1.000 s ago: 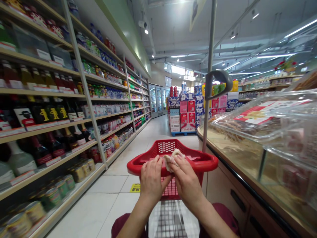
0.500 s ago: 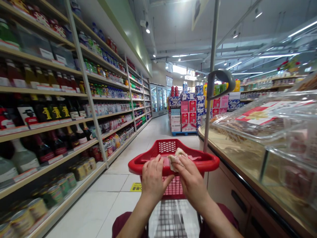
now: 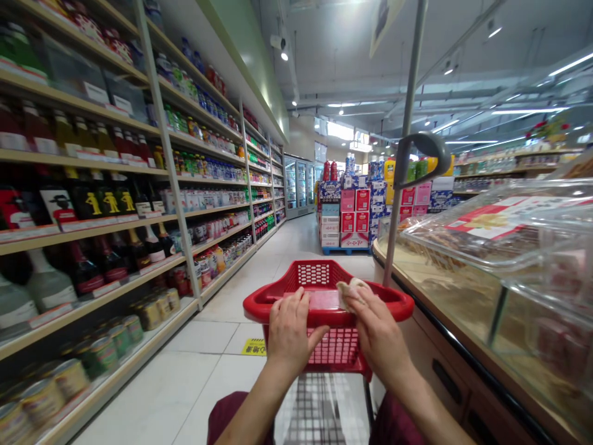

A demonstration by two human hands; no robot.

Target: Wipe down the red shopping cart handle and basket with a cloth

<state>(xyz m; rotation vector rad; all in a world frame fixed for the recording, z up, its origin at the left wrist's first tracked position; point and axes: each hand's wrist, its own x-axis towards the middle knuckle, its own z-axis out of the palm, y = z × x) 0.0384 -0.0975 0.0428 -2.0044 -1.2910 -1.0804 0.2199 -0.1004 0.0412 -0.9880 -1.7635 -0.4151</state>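
A red plastic shopping cart (image 3: 259,307) stands right in front of me, its rim and handle at waist height. My left hand (image 3: 290,327) is wrapped over the left part of the handle, thumb pointing right. In my right hand (image 3: 377,324) a crumpled whitish cloth (image 3: 351,293) is pressed against the handle's right part, partly hidden under the fingers. Between the two hands lies a pinkish panel (image 3: 322,300) on the handle. Below, the cart's lower metal grid shows blurred between my knees.
Shelves of bottles and cans (image 3: 106,272) line the left side. A display counter (image 3: 445,315) with clear plastic packages (image 3: 504,216) runs along the right, beside a metal pole (image 3: 402,179). Stacked drink boxes (image 3: 355,216) stand ahead on a blue pallet. A yellow floor sticker (image 3: 254,347) lies left of the cart.
My right hand has slid the cloth to the right along the handle, away from my left hand. The left hand keeps its place on the handle. The view has shifted slightly.
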